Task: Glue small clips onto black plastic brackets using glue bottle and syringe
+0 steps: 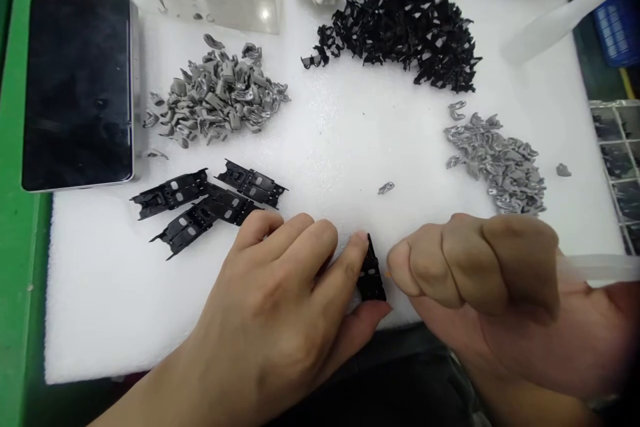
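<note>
Black plastic clip [371, 273] being pinched upright between forefinger and thumb of the left hand [280, 307], near the front edge of the white foam mat [330, 140]. Right hand [480, 267] curling into a closed fist just beside the clip, gripping a translucent tube [600, 267] trailing off to the right. Lying apart on the mat: four black clips [210, 203] left of the hands, a grey pile [220, 97] behind those, a black pile [405, 30] farther back, a silvery pile [500, 163] at right. Sitting dark at far left: a tablet [77, 90].
</note>
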A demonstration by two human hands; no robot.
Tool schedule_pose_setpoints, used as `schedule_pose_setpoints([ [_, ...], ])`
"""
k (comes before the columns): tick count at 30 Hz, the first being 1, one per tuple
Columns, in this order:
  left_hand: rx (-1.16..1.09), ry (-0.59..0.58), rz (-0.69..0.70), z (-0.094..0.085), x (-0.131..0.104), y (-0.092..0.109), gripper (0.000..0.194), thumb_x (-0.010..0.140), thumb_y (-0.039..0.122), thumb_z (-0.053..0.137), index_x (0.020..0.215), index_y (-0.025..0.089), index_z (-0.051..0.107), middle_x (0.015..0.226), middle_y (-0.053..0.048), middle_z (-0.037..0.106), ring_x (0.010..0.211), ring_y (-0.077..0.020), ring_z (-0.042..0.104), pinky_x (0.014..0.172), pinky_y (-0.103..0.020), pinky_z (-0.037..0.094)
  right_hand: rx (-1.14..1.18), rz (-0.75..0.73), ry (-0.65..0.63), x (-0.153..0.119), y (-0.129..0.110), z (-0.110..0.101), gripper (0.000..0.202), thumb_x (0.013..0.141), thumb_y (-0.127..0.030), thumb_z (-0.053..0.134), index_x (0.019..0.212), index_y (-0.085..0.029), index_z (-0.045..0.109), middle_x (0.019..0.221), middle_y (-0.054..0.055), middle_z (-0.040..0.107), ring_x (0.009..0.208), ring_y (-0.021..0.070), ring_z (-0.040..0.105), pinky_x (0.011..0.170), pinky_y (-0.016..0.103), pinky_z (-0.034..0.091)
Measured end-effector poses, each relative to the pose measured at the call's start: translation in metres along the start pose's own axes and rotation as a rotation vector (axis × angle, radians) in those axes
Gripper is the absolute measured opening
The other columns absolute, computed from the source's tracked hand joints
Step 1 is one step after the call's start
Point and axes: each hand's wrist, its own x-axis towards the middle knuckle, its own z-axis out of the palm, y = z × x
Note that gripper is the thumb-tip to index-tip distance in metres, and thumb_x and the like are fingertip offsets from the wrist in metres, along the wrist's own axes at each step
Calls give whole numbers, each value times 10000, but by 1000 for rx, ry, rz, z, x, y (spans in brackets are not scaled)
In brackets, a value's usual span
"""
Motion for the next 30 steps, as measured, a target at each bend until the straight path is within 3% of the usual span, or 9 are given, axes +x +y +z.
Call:
schedule_pose_setpoints([
  [3,1,9,1,1,0,0,390,1017,414,690,1292,138,694,872,-16,615,772,-196,585,722,-425,373,-290,10,185,4,5,10,748,845,-497,805,512,-203,203,440,-36,211,469,164,269,576,403,333],
  [5,4,17,6,1,1,0,414,1002,418,714,1289,120,699,871,-16,612,770,-197,584,718,-427,374,-337,-21,233,6,9,15,786,831,-528,817,488,-195,193,412,-44,166,432,155,232,526,392,307],
  [10,-4,14,11,1,2,-1,399,1006,401,701,1279,111,703,874,-26,620,763,-204,584,708,-435,374,-351,7,193,4,6,11,738,841,-532,805,510,-198,235,452,-43,234,463,151,280,583,407,361],
  [15,14,7,12,1,2,-1,400,1015,420,680,1286,126,688,867,-30,622,764,-211,592,704,-446,382,-344,58,89,-5,-3,-3,569,882,-544,685,594,-220,317,539,-10,315,567,199,423,701,464,394],
  [20,19,-21,16,-1,1,0,400,1018,402,671,1315,134,663,891,-32,632,777,-217,598,696,-450,397,-266,-23,174,-2,-1,4,583,928,-624,517,585,-229,257,520,-11,233,546,201,411,671,471,372],
  [24,11,-13,20,-1,1,0,413,1010,406,684,1305,117,670,885,-37,625,773,-222,601,695,-450,388,-251,-13,152,0,0,8,662,887,-682,571,560,-227,219,503,-14,226,534,189,387,634,452,374],
  [30,5,-24,23,0,1,0,425,1011,413,683,1302,103,676,879,-43,620,774,-223,587,699,-446,373,-195,-29,152,-9,0,-2,649,872,-733,554,608,-237,230,557,-6,304,599,215,461,702,487,398],
])
